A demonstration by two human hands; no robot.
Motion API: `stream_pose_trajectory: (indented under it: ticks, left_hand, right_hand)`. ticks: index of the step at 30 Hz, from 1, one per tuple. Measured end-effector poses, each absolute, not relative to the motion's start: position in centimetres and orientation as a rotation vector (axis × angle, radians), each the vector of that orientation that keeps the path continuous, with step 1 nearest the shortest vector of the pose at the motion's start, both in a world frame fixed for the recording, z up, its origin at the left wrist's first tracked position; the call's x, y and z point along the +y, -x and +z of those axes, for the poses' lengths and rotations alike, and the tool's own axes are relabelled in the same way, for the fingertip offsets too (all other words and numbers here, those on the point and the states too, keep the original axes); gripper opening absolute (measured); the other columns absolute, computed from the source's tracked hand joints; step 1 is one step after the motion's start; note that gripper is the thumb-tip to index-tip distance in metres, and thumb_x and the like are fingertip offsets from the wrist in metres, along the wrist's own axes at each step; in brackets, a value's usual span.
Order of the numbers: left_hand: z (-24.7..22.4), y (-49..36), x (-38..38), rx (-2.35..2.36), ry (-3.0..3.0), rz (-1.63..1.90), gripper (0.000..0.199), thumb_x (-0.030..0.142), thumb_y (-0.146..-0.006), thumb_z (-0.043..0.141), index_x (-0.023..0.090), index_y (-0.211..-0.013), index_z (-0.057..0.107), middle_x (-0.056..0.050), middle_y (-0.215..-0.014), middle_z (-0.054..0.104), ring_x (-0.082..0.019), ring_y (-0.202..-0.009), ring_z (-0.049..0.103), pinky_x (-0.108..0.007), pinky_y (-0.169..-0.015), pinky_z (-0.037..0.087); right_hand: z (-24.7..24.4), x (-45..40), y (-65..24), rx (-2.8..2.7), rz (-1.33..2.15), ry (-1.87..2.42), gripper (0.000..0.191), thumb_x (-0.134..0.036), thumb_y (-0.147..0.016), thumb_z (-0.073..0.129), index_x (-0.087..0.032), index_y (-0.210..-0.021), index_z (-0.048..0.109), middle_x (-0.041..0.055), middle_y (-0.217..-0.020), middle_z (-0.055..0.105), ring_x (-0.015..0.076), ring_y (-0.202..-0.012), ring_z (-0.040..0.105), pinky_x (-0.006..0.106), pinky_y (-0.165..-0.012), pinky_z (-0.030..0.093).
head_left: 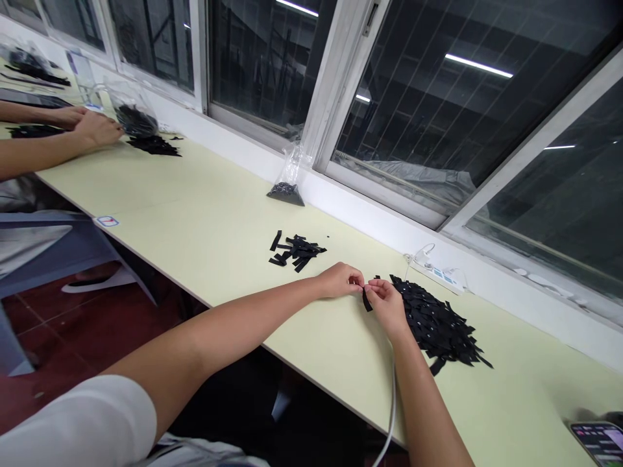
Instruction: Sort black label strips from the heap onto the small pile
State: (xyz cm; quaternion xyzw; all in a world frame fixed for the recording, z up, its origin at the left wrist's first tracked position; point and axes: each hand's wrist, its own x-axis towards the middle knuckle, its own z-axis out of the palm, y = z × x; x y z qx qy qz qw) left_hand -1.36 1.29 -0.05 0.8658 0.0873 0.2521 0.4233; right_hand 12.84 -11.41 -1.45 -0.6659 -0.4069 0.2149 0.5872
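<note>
My left hand (342, 280) and my right hand (387, 305) meet fingertip to fingertip above the pale table (204, 214). Both pinch a short black fabric strip (367, 300), whose loose end hangs down between them. Just right of my right hand lies a large heap of black strips (438, 324) with small light specks on it. A smaller pile of black strips (299, 250) is spread on the table to the left of my hands.
A clear bag (287, 188) with dark bits stands by the wall. Behind the heap sits a white power strip (435, 272); a white cable (392, 395) crosses the front edge. A phone (598, 441) lies at right. At far left, another person's hands (95, 126) work near black pieces.
</note>
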Motion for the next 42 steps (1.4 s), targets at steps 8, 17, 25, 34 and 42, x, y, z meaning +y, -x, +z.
stream_pose_trajectory:
  ticks: [8, 17, 25, 34, 42]
  left_hand:
    - [-0.2, 1.4, 1.1, 0.231, -2.132, 0.623, 0.011, 0.019, -0.082, 0.064, 0.015, -0.089, 0.072, -0.002, -0.080, 0.072, -0.013, -0.072, 0.061, -0.024, -0.066, 0.043]
    - [0.0, 1.5, 1.3, 0.218, -2.318, 0.687, 0.008, 0.021, -0.087, 0.061, 0.017, -0.091, 0.066, -0.003, -0.087, 0.067, -0.016, -0.078, 0.058, -0.026, -0.070, 0.041]
    - [-0.7, 1.3, 1.4, 0.116, -2.413, 0.731, 0.005, 0.016, -0.088, 0.053, 0.018, -0.091, 0.056, -0.004, -0.093, 0.060, -0.017, -0.083, 0.053, -0.027, -0.075, 0.041]
    - [-0.5, 1.3, 1.1, 0.145, -2.393, 0.686, 0.007, 0.012, -0.085, 0.051, 0.018, -0.088, 0.054, -0.004, -0.091, 0.059, -0.016, -0.081, 0.052, -0.028, -0.075, 0.040]
    - [-0.5, 1.2, 0.9, 0.159, -2.367, 0.716, 0.008, 0.012, -0.085, 0.053, 0.018, -0.089, 0.057, -0.004, -0.092, 0.062, -0.016, -0.082, 0.054, -0.027, -0.073, 0.041]
  right_hand:
    - [-0.7, -11.6, -12.1, -0.905, 0.612, 1.495, 0.051, -0.054, -0.060, 0.085, -0.019, -0.088, 0.062, 0.0045, -0.077, 0.070, 0.0190, -0.070, 0.067, 0.034, -0.072, 0.055]
    - [-0.9, -11.6, -12.0, -0.767, 0.709, 1.409, 0.050, -0.043, -0.059, 0.090, -0.018, -0.095, 0.066, 0.0061, -0.091, 0.073, 0.0184, -0.081, 0.070, 0.033, -0.080, 0.059]
    - [-1.1, -11.8, -12.0, -0.700, 0.832, 1.314, 0.049, -0.037, -0.058, 0.094, -0.018, -0.094, 0.068, 0.0070, -0.095, 0.074, 0.0209, -0.091, 0.072, 0.034, -0.087, 0.061]
    - [-1.4, -11.7, -11.9, -0.709, 0.840, 1.294, 0.051, -0.033, -0.056, 0.095, -0.017, -0.095, 0.066, 0.0093, -0.100, 0.074, 0.0219, -0.094, 0.072, 0.032, -0.087, 0.061]
    - [-1.3, -11.3, -11.6, -0.762, 0.731, 1.366, 0.050, -0.035, -0.054, 0.093, -0.018, -0.092, 0.065, 0.0050, -0.091, 0.073, 0.0182, -0.084, 0.070, 0.032, -0.082, 0.059]
